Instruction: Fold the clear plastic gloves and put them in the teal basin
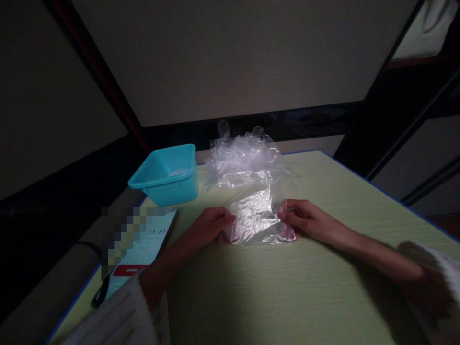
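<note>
A clear disposable plastic glove (251, 215) is stretched out low over the table, its shiny film creased. My left hand (213, 223) pinches its left edge between thumb and fingers. On the opposite edge, my right hand (305, 219) grips the film the same way; some fingers of both hands show through the plastic. Just behind lies a heap of clear plastic gloves (244, 153), with finger shapes sticking up at its top. The far end of the held glove overlaps this heap, so where one stops and the other starts is hard to see.
A turquoise plastic basket (172, 189) stands at the back left with something pale inside. Nearer, a tablet or phone with a lit screen (143, 249) reads 15:01. The pale green table (345, 191) has a blue edge, with a wall panel (233, 57) behind it.
</note>
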The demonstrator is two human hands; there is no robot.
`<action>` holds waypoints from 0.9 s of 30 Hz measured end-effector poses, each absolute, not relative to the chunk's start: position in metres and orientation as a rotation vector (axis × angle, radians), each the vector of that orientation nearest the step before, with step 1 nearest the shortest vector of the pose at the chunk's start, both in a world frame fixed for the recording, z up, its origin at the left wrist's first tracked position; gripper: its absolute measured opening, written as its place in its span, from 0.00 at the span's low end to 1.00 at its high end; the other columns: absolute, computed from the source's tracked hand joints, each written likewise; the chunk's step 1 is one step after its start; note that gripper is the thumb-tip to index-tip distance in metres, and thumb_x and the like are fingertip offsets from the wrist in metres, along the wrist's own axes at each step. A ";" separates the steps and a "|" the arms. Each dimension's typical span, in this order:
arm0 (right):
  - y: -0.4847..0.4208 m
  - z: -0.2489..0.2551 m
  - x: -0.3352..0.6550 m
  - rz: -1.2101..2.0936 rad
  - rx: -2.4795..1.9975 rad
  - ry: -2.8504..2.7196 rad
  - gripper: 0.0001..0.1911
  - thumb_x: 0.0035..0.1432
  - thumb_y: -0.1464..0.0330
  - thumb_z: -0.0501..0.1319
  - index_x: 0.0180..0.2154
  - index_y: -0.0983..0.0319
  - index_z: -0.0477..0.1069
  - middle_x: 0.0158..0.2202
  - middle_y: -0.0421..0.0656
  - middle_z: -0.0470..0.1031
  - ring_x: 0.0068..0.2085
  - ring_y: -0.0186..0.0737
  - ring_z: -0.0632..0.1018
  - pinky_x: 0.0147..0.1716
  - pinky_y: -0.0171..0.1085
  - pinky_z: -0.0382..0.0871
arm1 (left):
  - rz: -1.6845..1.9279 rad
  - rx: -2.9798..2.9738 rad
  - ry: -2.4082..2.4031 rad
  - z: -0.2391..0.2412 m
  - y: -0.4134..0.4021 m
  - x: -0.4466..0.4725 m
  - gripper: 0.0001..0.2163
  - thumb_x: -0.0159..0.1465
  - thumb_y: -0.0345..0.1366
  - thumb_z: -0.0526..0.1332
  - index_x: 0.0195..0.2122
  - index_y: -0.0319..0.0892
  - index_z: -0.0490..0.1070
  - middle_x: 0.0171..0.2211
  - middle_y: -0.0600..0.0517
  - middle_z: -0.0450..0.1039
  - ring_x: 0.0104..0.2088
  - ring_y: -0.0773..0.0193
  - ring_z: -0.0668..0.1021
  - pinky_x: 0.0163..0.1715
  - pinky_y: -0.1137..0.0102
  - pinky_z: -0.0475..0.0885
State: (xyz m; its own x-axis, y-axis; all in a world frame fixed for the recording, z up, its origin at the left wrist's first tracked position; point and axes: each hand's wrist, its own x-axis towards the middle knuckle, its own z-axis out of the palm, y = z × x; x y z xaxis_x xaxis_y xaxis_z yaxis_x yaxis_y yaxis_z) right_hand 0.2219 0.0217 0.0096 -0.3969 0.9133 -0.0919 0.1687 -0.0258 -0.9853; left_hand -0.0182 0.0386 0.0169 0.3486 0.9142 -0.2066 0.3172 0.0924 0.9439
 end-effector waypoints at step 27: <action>0.020 0.011 0.220 1.356 -1.266 -1.702 0.15 0.49 0.59 0.61 0.28 0.62 0.61 0.17 0.38 0.70 0.16 0.28 0.68 0.16 0.30 0.62 | 0.591 1.470 1.205 0.018 0.037 -0.017 0.05 0.56 0.32 0.55 0.23 0.39 0.62 0.19 0.55 0.72 0.14 0.73 0.71 0.14 0.79 0.63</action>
